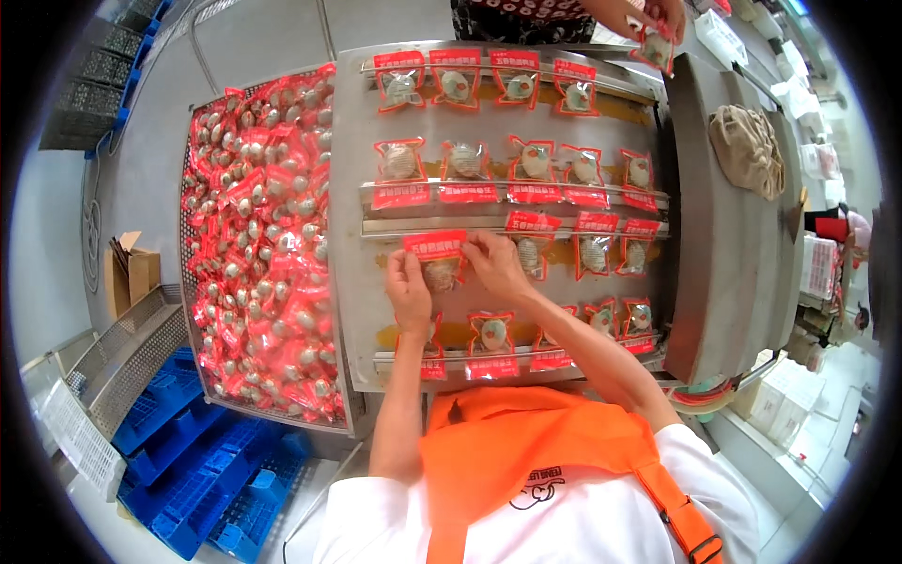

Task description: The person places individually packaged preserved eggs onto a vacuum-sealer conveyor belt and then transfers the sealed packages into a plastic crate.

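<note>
Between my two hands is a clear plastic pouch [442, 275] with a red printed top band and an egg inside. My left hand [409, 287] pinches the band's left corner, and my right hand [497, 262] has its right corner. The band lies near the left part of a metal sealing bar [384, 227] on a steel packing-machine bed [440, 125]. To the right of my right hand, several like pouches [593, 243] lie along the same bar. Closer to me, another row of pouches [491, 335] is partly hidden by my forearms.
A perforated metal tray [187, 254] heaped with egg pouches [261, 233] adjoins the bed's left side. Across the bed, another person's hands [652, 17] hold a pouch. At right stands a steel housing [712, 233] with a brown cloth [747, 149] on it. Blue plastic pallets [204, 479] lie lower left.
</note>
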### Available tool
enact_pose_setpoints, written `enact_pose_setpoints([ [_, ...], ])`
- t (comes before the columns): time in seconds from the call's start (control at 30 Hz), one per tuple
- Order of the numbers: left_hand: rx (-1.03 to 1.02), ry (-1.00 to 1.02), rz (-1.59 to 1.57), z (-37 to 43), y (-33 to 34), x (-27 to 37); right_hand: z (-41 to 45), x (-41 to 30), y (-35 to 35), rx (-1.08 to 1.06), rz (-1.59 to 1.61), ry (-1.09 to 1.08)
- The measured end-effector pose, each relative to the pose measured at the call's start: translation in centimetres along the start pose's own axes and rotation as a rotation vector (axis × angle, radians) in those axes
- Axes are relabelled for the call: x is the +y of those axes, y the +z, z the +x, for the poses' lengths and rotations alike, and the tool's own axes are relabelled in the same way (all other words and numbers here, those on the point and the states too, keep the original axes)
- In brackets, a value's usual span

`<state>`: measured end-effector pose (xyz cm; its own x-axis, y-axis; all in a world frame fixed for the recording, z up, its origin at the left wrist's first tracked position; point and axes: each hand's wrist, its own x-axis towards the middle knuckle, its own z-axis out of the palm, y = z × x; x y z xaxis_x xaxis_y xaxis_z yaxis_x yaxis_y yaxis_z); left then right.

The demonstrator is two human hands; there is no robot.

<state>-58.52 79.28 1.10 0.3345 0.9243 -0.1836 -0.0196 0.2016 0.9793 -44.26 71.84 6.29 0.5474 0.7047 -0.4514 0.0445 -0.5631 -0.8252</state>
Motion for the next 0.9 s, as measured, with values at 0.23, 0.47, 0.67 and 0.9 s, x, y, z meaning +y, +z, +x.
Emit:
enact_pose_setpoints([
  [0.23, -0.06, -0.128, 0.023, -0.4, -1.0, -0.3, 1.7, 1.8, -3.0, 0.226, -0.904, -0.76],
  [0.47, -0.12, -0.189, 0.074, 0.6, 0.0, -1.3, 3.4, 1.1, -3.6, 0.118, -0.937, -0.774],
  [0.67, 0.093, -0.136, 0.46, 2.4, 1.9, -0.2, 3.3, 1.1, -3.8, 0.113, -0.871, -0.742],
  [0.9, 0.101, -0.118, 0.612, 3.2, 2.1, 0.4, 3.0, 1.2, -4.5, 0.049, -0.863, -0.719],
])
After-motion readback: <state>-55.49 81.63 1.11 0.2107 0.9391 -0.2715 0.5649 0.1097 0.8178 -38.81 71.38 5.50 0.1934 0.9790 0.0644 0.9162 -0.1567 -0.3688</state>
